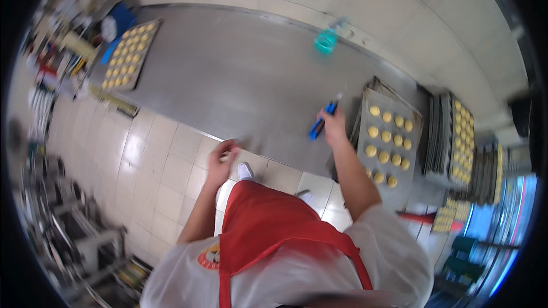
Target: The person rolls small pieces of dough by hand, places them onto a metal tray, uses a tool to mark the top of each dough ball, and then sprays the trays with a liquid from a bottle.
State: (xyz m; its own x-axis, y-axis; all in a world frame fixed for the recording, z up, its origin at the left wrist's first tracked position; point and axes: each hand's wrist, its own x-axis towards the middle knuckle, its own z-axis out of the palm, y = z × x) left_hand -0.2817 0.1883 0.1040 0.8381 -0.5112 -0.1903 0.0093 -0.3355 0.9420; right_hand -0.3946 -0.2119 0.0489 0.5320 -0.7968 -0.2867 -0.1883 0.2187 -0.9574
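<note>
My right hand [334, 123] is closed around a blue-handled tool [324, 120] with a narrow pale tip pointing away from me; its exact kind is blurred. It is above the steel worktable [245, 74], left of a tray [399, 101] of round yellow dough pieces [386, 136] in rows. My left hand [221, 161] hovers by the table's near edge. Its fingers are loosely bent and somewhat smeared, the thumb apart, and I see nothing held. A dark smear beside its fingertips cannot be made out.
A spray bottle [326, 40] with green liquid stands near the wall. Another tray [132, 57] of yellow pieces lies at the table's far left. Stacked trays [438, 137] stand at the right, topped with more pieces. Metal equipment [85, 234] lines the lower left, beyond the tiled floor [145, 177].
</note>
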